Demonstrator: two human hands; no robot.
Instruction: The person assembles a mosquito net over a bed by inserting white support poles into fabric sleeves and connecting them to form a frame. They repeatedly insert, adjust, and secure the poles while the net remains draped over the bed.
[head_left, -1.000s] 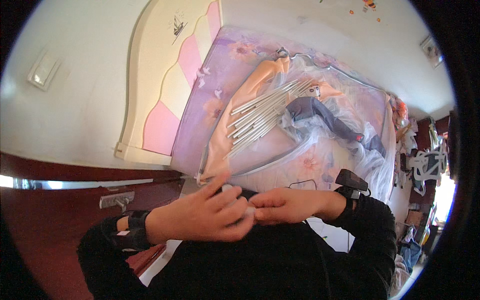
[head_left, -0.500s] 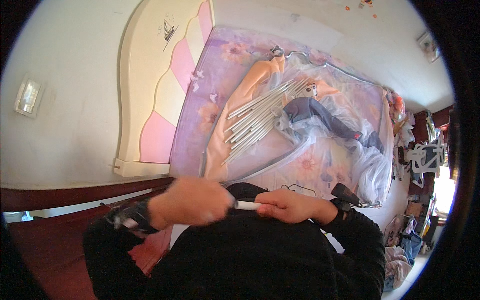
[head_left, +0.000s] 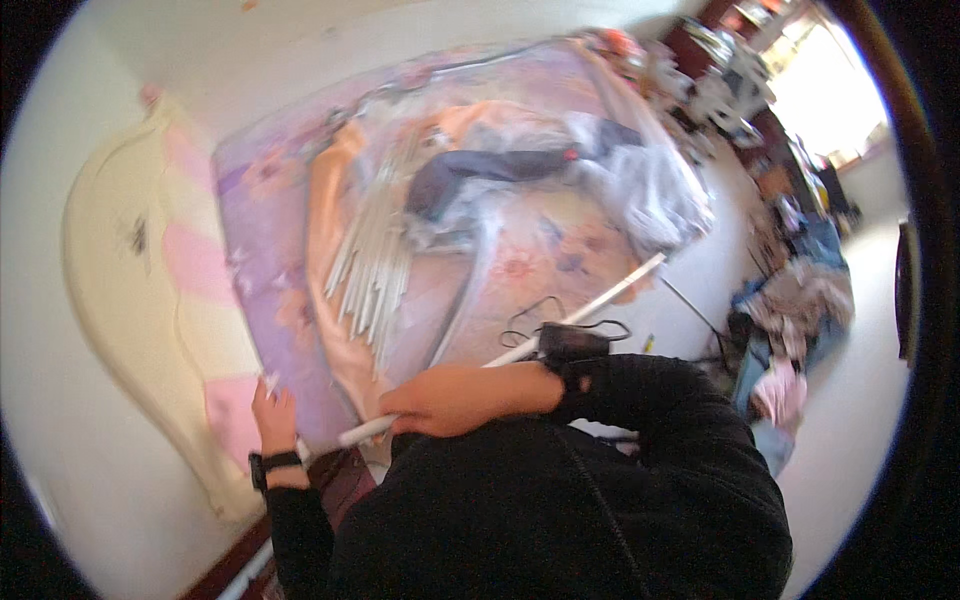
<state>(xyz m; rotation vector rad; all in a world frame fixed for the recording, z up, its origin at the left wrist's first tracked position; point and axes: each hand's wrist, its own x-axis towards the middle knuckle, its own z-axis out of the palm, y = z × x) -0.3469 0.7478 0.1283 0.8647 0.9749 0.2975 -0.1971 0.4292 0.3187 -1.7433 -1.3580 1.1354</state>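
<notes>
A white tube (head_left: 610, 288) is running aslant through the grip of the right hand (head_left: 420, 398), which is holding it with fingers curled round and no gap showing. One short end is poking out to the left of that grip, just below the fingers; the long part is passing behind the forearm, where it is hidden, and showing again up and to the right, over the near edge of the bed. A black device (head_left: 572, 342) is sitting on the right wrist, just beside the tube.

To the left of the grip and apart from it, the left hand (head_left: 274, 415) is hanging in front of the headboard (head_left: 120, 220), its fingers bending upward. Something small and white is showing at its fingertips, but blur is hiding how far they are open, and I cannot tell whether they are holding it.

Above the grip, a loose bundle of pale tubes (head_left: 372, 270) is lying on peach cloth (head_left: 335, 180). Right of the bundle, a dark cloth (head_left: 490, 168) is resting among sheer white netting (head_left: 650, 195). A flowered purple mattress (head_left: 265, 215) is spreading beneath all these. Far to the right of the grip, heaped clothes (head_left: 800, 310) are lying near the wall.
</notes>
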